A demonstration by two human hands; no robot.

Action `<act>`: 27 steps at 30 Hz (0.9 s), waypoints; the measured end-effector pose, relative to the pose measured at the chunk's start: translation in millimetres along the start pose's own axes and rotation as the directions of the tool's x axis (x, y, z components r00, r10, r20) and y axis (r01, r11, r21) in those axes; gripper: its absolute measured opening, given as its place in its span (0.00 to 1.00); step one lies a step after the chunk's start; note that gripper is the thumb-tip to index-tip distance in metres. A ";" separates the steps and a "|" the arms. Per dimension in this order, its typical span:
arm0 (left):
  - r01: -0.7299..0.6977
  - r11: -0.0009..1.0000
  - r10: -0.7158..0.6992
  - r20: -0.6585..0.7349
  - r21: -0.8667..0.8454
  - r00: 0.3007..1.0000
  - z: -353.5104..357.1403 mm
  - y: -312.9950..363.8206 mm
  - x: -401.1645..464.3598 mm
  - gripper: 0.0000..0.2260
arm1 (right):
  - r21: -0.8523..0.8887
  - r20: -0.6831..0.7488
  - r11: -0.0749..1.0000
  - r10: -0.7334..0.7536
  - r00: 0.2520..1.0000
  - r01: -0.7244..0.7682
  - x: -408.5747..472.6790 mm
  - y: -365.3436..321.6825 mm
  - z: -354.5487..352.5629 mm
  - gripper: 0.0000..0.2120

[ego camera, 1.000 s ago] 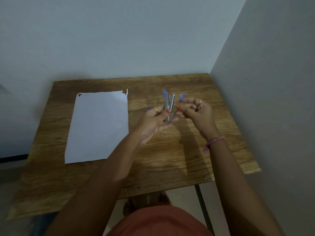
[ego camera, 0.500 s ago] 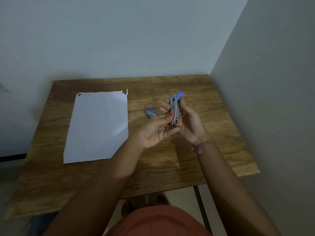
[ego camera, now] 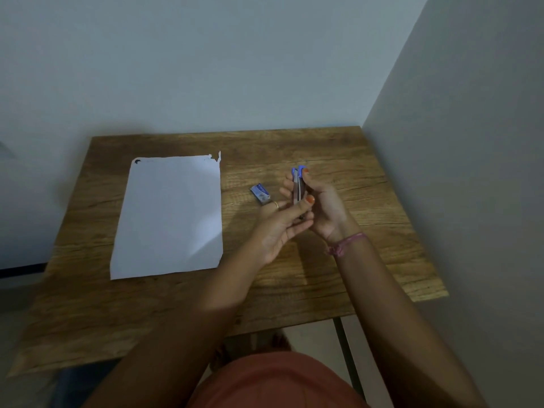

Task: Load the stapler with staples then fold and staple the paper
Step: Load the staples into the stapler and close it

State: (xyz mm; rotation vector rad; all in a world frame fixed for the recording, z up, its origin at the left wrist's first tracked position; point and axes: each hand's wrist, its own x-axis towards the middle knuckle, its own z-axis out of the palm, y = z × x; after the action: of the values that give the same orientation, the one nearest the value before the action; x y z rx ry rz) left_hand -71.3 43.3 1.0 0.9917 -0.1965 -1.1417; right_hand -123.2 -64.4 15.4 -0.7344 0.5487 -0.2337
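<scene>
A small blue and silver stapler (ego camera: pixel 298 184) stands upright above the table, held between both hands with its arms almost closed together. My left hand (ego camera: pixel 281 223) grips its lower part, thumb on the front. My right hand (ego camera: pixel 322 206) wraps it from the right, a fingertip on the blue top. A small blue staple box (ego camera: pixel 260 193) lies on the table just left of my hands. A white sheet of paper (ego camera: pixel 169 214) lies flat on the left half of the table, its far right corner torn.
The wooden table (ego camera: pixel 338 278) stands in a corner, with a grey wall (ego camera: pixel 471 172) close along its right edge and another behind it. A metal table leg (ego camera: pixel 344 354) shows below the front edge, near my orange-clad lap.
The stapler was spread wide open a second ago; its arms have come nearly together. Both hands dropped slightly, uncovering the staple box on the table.
</scene>
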 end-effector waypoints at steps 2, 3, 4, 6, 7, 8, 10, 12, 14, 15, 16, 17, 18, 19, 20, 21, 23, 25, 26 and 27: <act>-0.037 0.997 0.043 -0.079 0.069 0.996 4.6 -5.4 0.2 0.05 | 0.020 -0.038 1.000 0.017 0.999 -0.017 2.3 2.1 1.9 0.14; -0.046 0.995 0.056 -0.110 0.091 0.992 6.4 -7.7 0.6 0.04 | 0.010 -0.057 1.000 0.014 0.998 -0.013 3.5 3.3 2.2 0.14; -0.051 0.993 0.065 -0.130 0.109 0.989 7.7 -9.2 1.2 0.03 | -0.007 -0.074 1.000 0.005 0.997 -0.006 3.9 4.2 2.8 0.14; -0.056 0.988 0.076 -0.141 0.141 0.987 9.4 -11.2 1.3 0.04 | -0.040 -0.103 0.999 -0.017 0.995 0.013 5.3 6.0 2.3 0.14; -0.057 0.987 0.078 -0.138 0.151 0.987 10.0 -11.8 1.2 0.04 | -0.055 -0.121 0.998 -0.029 0.992 0.022 5.9 6.9 2.0 0.14; -0.057 0.986 0.078 -0.136 0.155 0.988 10.5 -12.1 1.3 0.04 | -0.073 -0.133 0.997 -0.040 0.990 0.031 5.6 7.5 1.7 0.14; -0.052 0.988 0.072 -0.130 0.147 0.989 12.0 -12.1 2.1 0.04 | -0.113 -0.138 0.993 -0.055 0.989 0.040 5.2 7.6 0.8 0.14; -0.040 0.993 0.052 -0.113 0.108 0.992 12.5 -11.2 3.6 0.04 | -0.174 -0.125 0.984 -0.054 0.991 0.032 3.9 6.5 -1.0 0.14; -0.012 0.999 0.015 -0.081 0.032 0.997 11.5 -9.3 4.6 0.04 | -0.259 -0.103 0.966 -0.041 0.994 0.013 0.7 3.6 -4.9 0.14; 0.001 1.000 -0.002 -0.061 -0.015 0.998 10.2 -8.8 5.0 0.04 | -0.311 -0.100 0.950 -0.038 0.994 0.005 -1.6 1.5 -7.7 0.15; 0.011 0.998 -0.014 -0.041 -0.062 0.999 8.3 -7.9 5.3 0.05 | -0.365 -0.091 0.931 -0.034 0.995 -0.001 -4.7 -0.6 -10.8 0.15; 0.019 0.994 -0.022 -0.025 -0.107 0.999 5.5 -6.9 5.5 0.05 | -0.407 -0.072 0.913 -0.033 0.997 0.001 -7.6 -2.2 -14.2 0.12; 0.028 0.989 -0.030 -0.010 -0.142 0.999 2.1 -5.7 6.0 0.06 | -0.426 -0.043 0.905 -0.027 0.999 0.006 -10.4 -3.0 -17.7 0.08; 0.042 0.985 -0.042 0.006 -0.165 0.999 -1.1 -4.9 6.6 0.06 | -0.429 -0.013 0.903 -0.018 1.000 0.011 -12.7 -3.2 -20.9 0.06; 0.060 0.983 -0.057 0.023 -0.172 0.998 -3.9 -4.4 6.6 0.06 | -0.428 0.004 0.904 -0.010 1.000 0.011 -15.0 -3.4 -23.1 0.05; 0.080 0.982 -0.074 0.041 -0.173 0.996 -6.0 -4.4 6.5 0.06 | -0.435 0.009 0.900 -0.009 1.000 0.012 -16.6 -3.1 -24.4 0.04; 0.111 0.979 -0.100 0.072 -0.173 0.992 -9.1 -6.5 6.0 0.06 | -0.457 -0.022 0.890 -0.016 1.000 0.004 -17.2 -1.6 -25.1 0.05; 0.135 0.973 -0.119 0.096 -0.186 0.988 -11.2 -8.6 6.2 0.07 | -0.468 -0.064 0.884 -0.024 0.998 -0.009 -15.9 0.5 -23.1 0.06; 0.144 0.971 -0.126 0.100 -0.193 0.987 -12.1 -9.3 6.7 0.07 | -0.468 -0.079 0.884 -0.028 0.996 -0.012 -15.0 1.8 -22.6 0.06; 0.148 0.970 -0.131 0.096 -0.193 0.987 -12.5 -10.3 7.8 0.07 | -0.469 -0.093 0.883 -0.031 0.995 -0.017 -13.8 2.9 -22.9 0.05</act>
State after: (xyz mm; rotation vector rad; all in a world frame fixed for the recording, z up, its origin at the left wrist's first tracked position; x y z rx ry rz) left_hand -67.2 43.2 -16.5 0.7908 -0.0769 -1.3056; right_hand -147.3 -69.9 4.9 -1.2026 0.7077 -0.1431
